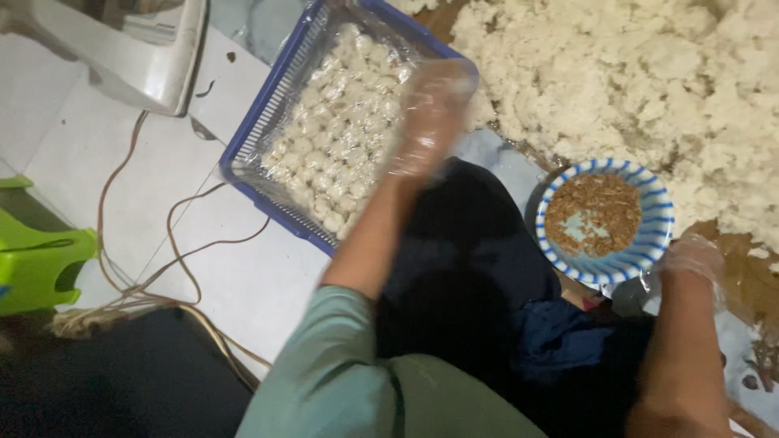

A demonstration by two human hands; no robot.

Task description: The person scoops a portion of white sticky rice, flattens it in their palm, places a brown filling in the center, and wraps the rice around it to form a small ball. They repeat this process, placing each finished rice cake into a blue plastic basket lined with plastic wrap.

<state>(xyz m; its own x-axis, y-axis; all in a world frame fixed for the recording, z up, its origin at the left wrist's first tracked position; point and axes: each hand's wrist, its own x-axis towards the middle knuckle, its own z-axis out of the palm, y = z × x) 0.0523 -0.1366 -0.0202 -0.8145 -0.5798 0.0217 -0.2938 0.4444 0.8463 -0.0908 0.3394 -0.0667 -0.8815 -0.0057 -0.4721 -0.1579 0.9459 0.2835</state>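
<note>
My left hand [426,122], in a thin clear plastic glove, reaches over the near corner of a blue plastic basket [258,122] lined with clear film and filled with several small white dough balls [337,122]. The hand is blurred, so I cannot tell whether it holds a ball. My right hand [690,259], also gloved, rests low beside a blue-and-white striped bowl [641,251] holding brown crumbly filling [596,212]. A large heap of white crumbly dough [633,89] lies beyond the bowl.
A white appliance [138,57] stands at the top left on the white tiled floor [243,276], with brown cables [174,243] trailing from it. A green plastic stool [36,259] sits at the left edge. My dark-clothed lap fills the lower middle.
</note>
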